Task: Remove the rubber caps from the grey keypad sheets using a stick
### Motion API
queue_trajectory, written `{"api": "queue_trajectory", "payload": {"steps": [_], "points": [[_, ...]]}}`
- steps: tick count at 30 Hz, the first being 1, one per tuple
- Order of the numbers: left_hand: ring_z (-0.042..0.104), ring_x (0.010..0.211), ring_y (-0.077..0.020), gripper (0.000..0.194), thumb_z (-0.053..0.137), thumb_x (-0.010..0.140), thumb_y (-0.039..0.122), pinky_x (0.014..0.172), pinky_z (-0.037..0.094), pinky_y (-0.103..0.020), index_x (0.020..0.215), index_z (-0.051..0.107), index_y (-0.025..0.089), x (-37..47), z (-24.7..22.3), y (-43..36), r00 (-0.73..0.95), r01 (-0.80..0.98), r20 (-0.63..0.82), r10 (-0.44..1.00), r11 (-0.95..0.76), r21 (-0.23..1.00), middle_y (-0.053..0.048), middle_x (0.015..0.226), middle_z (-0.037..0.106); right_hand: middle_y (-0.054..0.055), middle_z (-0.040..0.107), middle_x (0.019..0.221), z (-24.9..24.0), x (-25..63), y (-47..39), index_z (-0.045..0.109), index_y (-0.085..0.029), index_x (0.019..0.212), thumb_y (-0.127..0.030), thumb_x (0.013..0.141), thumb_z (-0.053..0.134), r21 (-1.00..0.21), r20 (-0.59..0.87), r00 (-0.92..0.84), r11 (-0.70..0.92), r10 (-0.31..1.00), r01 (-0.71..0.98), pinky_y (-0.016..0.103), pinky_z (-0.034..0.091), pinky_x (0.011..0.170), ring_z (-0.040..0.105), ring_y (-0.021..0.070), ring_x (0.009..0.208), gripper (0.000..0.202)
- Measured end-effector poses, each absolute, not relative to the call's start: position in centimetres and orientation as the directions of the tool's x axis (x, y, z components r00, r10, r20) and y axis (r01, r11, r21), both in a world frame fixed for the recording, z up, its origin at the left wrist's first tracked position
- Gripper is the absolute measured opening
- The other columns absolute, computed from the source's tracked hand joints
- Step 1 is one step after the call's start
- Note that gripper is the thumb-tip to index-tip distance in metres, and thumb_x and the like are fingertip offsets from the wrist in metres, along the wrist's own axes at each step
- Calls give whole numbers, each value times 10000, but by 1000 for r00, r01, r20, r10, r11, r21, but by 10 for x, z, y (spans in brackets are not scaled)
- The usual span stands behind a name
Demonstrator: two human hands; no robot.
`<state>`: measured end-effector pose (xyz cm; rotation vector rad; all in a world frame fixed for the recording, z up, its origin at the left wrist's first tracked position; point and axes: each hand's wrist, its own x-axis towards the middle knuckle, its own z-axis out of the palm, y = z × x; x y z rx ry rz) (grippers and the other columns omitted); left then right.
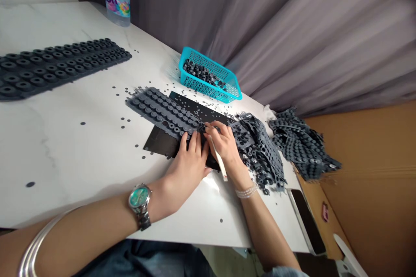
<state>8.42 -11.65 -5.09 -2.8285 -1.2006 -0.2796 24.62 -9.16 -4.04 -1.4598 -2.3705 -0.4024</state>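
Pinching a slim stick (220,162), the right hand (226,146) sits beside the left hand (186,165), fanned on studded rubbery sheeting (159,107)

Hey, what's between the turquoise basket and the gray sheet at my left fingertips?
In the head view, small discs lie scattered over white tabletop and black mat between the turquoise basket and gray sheet.
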Motion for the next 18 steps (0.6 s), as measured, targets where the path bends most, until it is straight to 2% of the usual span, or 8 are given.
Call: {"api": "queue_trajectory", "payload": {"steps": [3, 5, 11, 18], "points": [[356, 1374, -400, 681, 462, 901, 500, 1121, 233, -568, 1418, 422, 58, 85, -52, -116, 677, 724, 183, 713, -689, 7, -280, 1448, 431, 117, 673, 1167, -42, 252, -90, 575, -200, 1082, -224, 981, 422, -32, 514, -262, 324, 817, 946, 401, 447, 866, 550, 236, 1134, 185], [363, 1373, -389, 662, 455, 904, 506, 1122, 235, -560, 1414, 437, 83, 85, -52, -117, 675, 729, 179, 716, -684, -12, -264, 1453, 434, 108, 668, 1183, -41, 253, -90, 581, -205, 1077, -245, 971, 461, -75, 520, -234, 317, 822, 945, 408, 445, 891, 548, 235, 1133, 165], [416, 1332, -379, 615, 456, 911, 482, 1119, 259, -555, 1347, 519, 53, 85, -49, -119, 686, 721, 179, 705, -691, -41, -227, 1398, 520, 69, 656, 1238, -35, 237, -91, 614, -209, 1078, -280, 979, 463, -47, 383, -436, 489, 814, 871, 394, 440, 886, 513, 232, 1206, 194], [413, 1331, -372, 619, 450, 919, 471, 1129, 249, -553, 1353, 506, 33, 84, -46, -120, 693, 716, 148, 706, -698, -20, -217, 1399, 523, 81, 657, 1238, -32, 230, -90, 614, -193, 1059, -277, 989, 445, -9, 339, -478, 511, 810, 859, 374, 436, 851, 519, 232, 1202, 201]]}}
